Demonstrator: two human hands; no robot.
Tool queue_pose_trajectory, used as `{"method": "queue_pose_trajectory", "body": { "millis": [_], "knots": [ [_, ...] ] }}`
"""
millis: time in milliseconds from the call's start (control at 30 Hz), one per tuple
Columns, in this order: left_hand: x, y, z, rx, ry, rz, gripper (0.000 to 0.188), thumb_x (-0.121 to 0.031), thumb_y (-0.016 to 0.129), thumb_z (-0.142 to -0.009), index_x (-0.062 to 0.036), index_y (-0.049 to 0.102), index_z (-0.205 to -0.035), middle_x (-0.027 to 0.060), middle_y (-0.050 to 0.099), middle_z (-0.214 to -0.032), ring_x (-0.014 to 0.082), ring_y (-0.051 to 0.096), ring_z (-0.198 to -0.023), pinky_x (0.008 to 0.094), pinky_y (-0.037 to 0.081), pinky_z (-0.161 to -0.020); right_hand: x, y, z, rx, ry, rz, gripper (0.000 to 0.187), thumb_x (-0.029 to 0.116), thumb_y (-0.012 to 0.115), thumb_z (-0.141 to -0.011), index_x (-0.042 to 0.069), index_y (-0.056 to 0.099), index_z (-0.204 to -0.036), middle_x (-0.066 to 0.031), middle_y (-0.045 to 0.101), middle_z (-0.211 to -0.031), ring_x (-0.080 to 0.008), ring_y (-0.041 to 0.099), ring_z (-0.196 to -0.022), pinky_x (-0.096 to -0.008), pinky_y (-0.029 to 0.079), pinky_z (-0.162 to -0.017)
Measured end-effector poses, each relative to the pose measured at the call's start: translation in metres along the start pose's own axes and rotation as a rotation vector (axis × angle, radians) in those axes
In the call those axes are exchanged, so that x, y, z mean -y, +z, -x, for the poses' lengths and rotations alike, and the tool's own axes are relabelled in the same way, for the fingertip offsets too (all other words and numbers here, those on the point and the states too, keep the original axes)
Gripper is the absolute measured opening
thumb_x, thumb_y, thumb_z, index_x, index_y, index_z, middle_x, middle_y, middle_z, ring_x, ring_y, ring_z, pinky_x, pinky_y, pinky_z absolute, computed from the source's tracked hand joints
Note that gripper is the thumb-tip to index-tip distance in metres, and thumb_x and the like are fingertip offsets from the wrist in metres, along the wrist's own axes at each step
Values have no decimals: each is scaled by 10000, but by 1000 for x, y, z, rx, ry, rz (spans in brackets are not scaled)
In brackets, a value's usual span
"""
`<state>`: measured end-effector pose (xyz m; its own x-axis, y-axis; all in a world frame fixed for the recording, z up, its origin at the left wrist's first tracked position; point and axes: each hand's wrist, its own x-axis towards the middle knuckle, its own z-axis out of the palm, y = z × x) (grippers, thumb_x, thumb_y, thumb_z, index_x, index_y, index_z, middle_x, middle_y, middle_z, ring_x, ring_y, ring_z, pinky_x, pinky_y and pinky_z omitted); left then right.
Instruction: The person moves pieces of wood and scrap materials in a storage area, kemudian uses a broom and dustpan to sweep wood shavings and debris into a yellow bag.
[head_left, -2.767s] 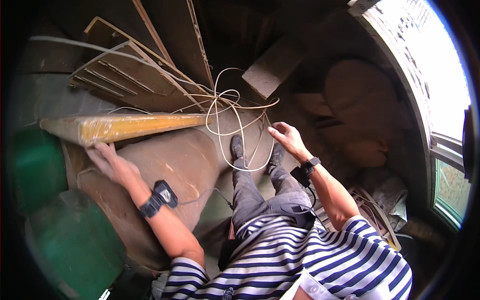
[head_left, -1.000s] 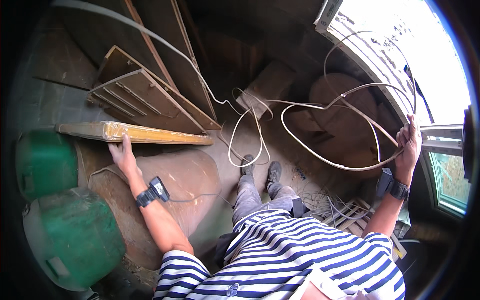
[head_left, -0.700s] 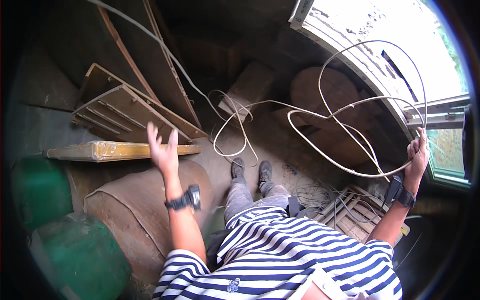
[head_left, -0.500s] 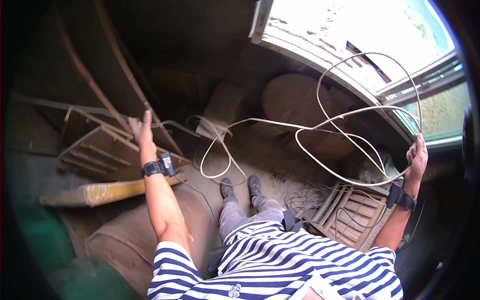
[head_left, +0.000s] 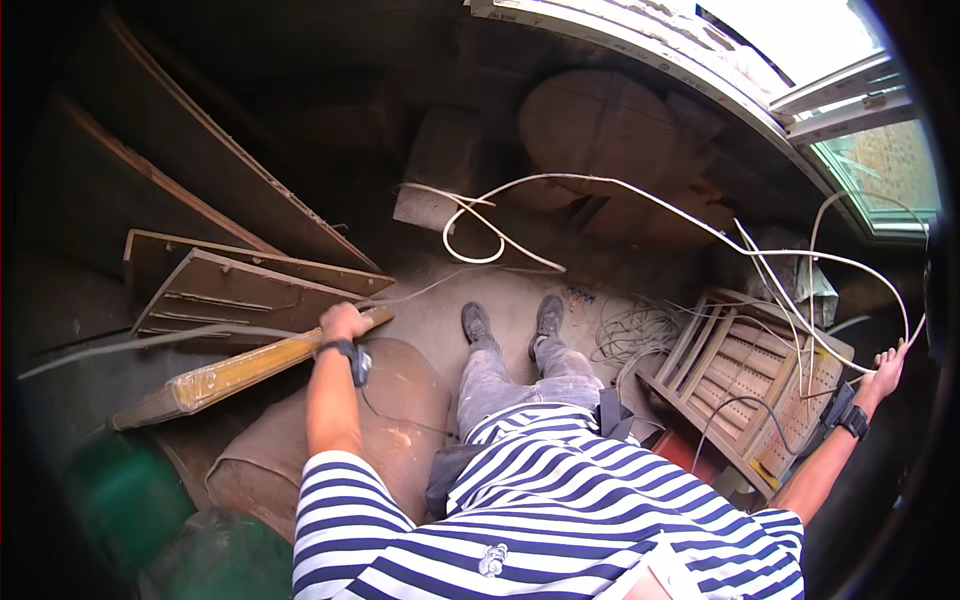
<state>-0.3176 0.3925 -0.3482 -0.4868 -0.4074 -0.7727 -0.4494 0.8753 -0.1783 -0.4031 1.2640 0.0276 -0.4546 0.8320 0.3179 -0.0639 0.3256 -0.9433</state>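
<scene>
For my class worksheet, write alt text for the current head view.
The right hand holds looped white cable out to the side, while the left hand is closed on a grey cable near the end of a yellow-edged board. Below, in dim light, a slatted frame lies at right.

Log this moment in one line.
right hand: holding white cable | left hand: at cable strand, by yellow panel; hold unclear

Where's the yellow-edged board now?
Head view, left side: the yellow-edged board sits between the ribbed brown panel and the brown cylinder, right end near the left hand.
</scene>
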Motion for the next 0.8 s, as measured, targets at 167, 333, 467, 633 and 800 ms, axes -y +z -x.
{"method": "queue_pose_trajectory", "body": {
  "millis": [167,333,467,633,800],
  "knots": [
    [-27,63,52,107,-41,44,321,-273,632,-744,-64,662,-985,157,620,-1069,289,588,-1017,380,473,-854,-82,15,-11,194,-27,13,326,255,516,-930,14,546,-1147,68,379,-635,-5,294,-484,-175,227,-417],
    [-67,38,99,70,242,67,208,-157,579,-742,-121,684,-918,180,632,-974,320,607,-927,404,492,-787,-110,76,86,518,-158,417,257,252,524,-931,44,621,-1047,95,384,-666,5,285,-534,-177,216,-455],
    [-92,-10,83,-369,568,-110,145,-118,568,-696,-115,684,-785,169,635,-818,343,616,-768,437,496,-676,-123,83,107,696,-275,531,255,247,563,-910,11,608,-994,70,403,-711,-44,336,-643,-198,296,-564],
    [-140,-60,41,-590,543,-236,163,-141,489,-788,-85,641,-761,156,615,-782,336,605,-782,432,486,-677,-137,61,100,659,-209,514,243,259,509,-940,26,574,-957,56,392,-723,-55,344,-667,-203,304,-579],
    [-192,-69,-31,-512,509,-251,258,-181,417,-838,-51,633,-785,180,619,-840,335,602,-825,440,481,-727,-162,-14,69,472,-97,762,271,296,472,-953,38,547,-915,69,377,-699,-38,321,-631,-196,260,-546]
  ]
}}
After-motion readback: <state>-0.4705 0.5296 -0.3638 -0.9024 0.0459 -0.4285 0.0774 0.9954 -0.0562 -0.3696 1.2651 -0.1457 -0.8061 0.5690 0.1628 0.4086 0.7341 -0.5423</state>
